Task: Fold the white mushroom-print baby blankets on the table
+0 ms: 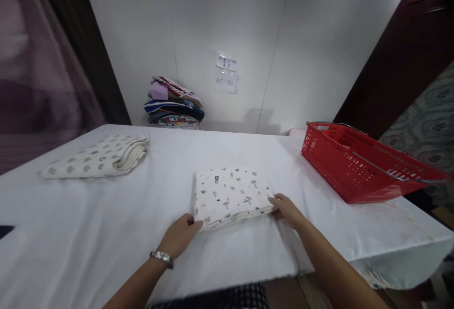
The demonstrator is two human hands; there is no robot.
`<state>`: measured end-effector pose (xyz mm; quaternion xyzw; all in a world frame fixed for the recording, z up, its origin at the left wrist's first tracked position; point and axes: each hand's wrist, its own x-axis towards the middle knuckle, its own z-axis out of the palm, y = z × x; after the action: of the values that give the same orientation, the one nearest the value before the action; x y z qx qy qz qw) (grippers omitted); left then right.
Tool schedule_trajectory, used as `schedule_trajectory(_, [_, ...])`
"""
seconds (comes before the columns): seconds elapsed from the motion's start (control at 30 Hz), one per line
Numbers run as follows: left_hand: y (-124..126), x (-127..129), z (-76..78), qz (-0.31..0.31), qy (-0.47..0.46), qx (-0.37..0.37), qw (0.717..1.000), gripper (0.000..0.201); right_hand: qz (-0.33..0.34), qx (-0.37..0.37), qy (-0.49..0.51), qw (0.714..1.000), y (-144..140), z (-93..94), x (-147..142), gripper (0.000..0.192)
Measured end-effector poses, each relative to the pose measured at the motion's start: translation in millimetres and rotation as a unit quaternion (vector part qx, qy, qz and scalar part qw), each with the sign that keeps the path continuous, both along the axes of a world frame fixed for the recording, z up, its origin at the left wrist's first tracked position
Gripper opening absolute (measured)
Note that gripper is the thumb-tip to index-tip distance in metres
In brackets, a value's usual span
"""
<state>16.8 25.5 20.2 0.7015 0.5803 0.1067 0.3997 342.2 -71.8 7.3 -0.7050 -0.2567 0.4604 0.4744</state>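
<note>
Folded printed cloth (232,196), lying at table centre with long axis running 9-to-3: left hand (180,236) is gripping its 7 o'clock corner, right hand (286,209) is pinching its 4 o'clock corner, both equally near.

Soft, matt white cloth with tiny prints (232,196), folded flat on a smooth white cloth table cover (106,224). Shiny red plastic basket with holes (358,167) and grey metal handles. Thick folded dotted cloth (95,157), paper notes (226,72), and a shiny metal watch band (162,257).
</note>
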Motion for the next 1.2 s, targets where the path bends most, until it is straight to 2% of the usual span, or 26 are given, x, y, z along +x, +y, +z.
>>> schedule_trajectory(0.17, [-9,3,3.3,0.002,0.015,0.04,0.999,0.036,-0.011,0.047,0.022,0.999,-7,2.1,-4,0.059])
schedule_trajectory(0.23, [-10,4,2.7,0.013,-0.009,0.008,1.0,0.035,-0.013,0.052,0.022,0.998,-8,2.4,-3,0.063])
schedule_trajectory(0.37, [-4,3,3.0,0.069,-0.133,-0.098,0.984,0.034,-0.011,0.065,0.012,0.998,-12,2.0,-5,0.065])
schedule_trajectory(0.47, [5,-8,4.6,0.108,-0.15,-0.071,0.98,0.038,0.036,0.064,-0.038,0.997,-21,-1.5,-15,0.067])
schedule_trajectory(0.6, [12,-28,2.3,0.091,-0.057,-0.004,0.994,0.039,0.137,0.008,-0.136,0.981,-44,-9.9,-38,0.067])
schedule_trajectory(0.67, [11,-34,0.7,0.079,-0.02,0.02,0.996,0.036,0.17,-0.009,-0.2,0.965,-54,-10.9,-46,0.062])
schedule_trajectory(0.73, [8,-36,0.1,0.072,0.001,0.041,0.997,0.033,0.198,-0.033,-0.289,0.936,-60,-7.4,-50,0.057])
schedule_trajectory(0.8, [6,-35,-0.4,0.065,0.006,0.05,0.997,0.032,0.218,-0.065,-0.392,0.892,-60,-0.2,-51,0.053])
schedule_trajectory(0.87, [6,-36,-2.5,0.062,-0.007,0.043,0.997,0.033,0.208,-0.065,-0.491,0.843,-55,9.2,-52,0.047])
schedule_trajectory(0.93, [8,-37,-7.2,0.067,-0.024,0.033,0.997,0.034,0.176,0.002,-0.561,0.809,-43,19.1,-57,0.042])
schedule_trajectory(1.0, [10,-38,-13.3,0.071,-0.039,0.027,0.996,0.034,0.171,0.106,-0.573,0.795,-27,29.0,-67,0.039])
schedule_trajectory(1.1, [13,-40,-20.0,0.064,-0.062,0.016,0.996,0.034,0.231,0.219,-0.527,0.788,3,43.1,-90,0.041])
schedule_trajectory(1.2, [12,-42,-20.1,0.062,-0.087,-0.005,0.994,0.035,0.287,0.263,-0.5,0.774,41,52.4,-115,0.045])
